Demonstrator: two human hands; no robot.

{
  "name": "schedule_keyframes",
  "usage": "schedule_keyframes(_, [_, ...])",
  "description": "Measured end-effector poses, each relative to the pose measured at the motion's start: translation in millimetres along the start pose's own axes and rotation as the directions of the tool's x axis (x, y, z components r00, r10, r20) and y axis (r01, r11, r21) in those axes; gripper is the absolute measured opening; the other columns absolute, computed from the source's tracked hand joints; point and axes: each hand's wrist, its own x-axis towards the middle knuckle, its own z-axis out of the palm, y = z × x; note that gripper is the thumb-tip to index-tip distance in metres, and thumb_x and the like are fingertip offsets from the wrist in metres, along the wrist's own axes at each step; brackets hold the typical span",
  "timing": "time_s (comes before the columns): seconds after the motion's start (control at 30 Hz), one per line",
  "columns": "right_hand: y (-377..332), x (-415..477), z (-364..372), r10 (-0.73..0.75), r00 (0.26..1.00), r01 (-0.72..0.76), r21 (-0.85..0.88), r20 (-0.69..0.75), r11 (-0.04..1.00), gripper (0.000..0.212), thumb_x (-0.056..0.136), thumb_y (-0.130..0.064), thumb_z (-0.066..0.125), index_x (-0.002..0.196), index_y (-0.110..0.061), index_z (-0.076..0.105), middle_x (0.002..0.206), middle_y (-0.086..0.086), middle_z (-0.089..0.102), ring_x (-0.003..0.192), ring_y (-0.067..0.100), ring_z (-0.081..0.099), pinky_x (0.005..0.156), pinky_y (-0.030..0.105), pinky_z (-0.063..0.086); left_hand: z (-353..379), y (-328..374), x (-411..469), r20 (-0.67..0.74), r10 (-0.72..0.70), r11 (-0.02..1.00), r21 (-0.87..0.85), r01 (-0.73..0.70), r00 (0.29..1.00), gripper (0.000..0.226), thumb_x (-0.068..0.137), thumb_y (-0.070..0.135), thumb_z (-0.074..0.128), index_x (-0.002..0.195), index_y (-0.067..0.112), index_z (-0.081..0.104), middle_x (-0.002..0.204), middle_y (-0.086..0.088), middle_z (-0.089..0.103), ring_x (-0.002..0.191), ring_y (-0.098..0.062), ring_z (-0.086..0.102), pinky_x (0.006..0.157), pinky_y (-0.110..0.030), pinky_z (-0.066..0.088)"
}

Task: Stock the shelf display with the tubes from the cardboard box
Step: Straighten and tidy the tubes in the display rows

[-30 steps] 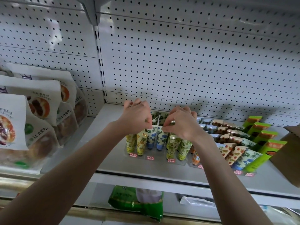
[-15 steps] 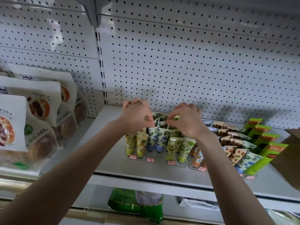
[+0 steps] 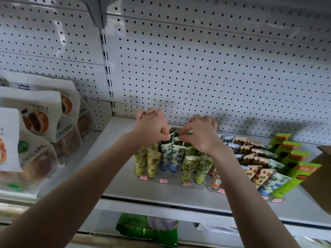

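Several small printed tubes [image 3: 172, 158] stand cap-down in rows in a clear display tray [image 3: 168, 181] on the grey shelf [image 3: 121, 178]. My left hand [image 3: 150, 127] and my right hand [image 3: 200, 133] hover side by side over the back rows, fingers curled. Each pinches the flat top edge of a green-and-white tube at the rear of the middle rows. The tubes under my palms are mostly hidden. A corner of the cardboard box [image 3: 320, 178] shows at the right edge.
More tubes [image 3: 259, 174] and green cartons [image 3: 293, 169] lie slanted in a second tray on the right. Bagged pastries [image 3: 41, 133] fill the left shelf section. White pegboard [image 3: 197, 68] backs the shelf. A green bag [image 3: 143, 230] sits on the shelf below.
Both hands have shifted slightly back and up over the rear tubes, and the right hand moved a little right. The grip on the tube tops looks unchanged.
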Motion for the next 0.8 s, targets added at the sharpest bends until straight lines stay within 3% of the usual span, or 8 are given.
schedule_keyframes(0.8, [-2.2, 0.9, 4.2, 0.014, 0.999, -0.014, 0.001, -0.029, 1.0, 0.011, 0.085, -0.036, 0.065, 0.088, -0.028, 0.072, 0.118, 0.0, 0.05, 0.114, 0.025, 0.031, 0.092, 0.036, 0.02, 2.1, -3.7, 1.2, -0.018, -0.001, 1.0, -0.006, 0.0, 1.0, 0.013, 0.08, 0.035, 0.066, 0.08, 0.024, 0.073, 0.107, 0.006, 0.049, 0.105, -0.013, 0.031, 0.097, -0.036, 0.013])
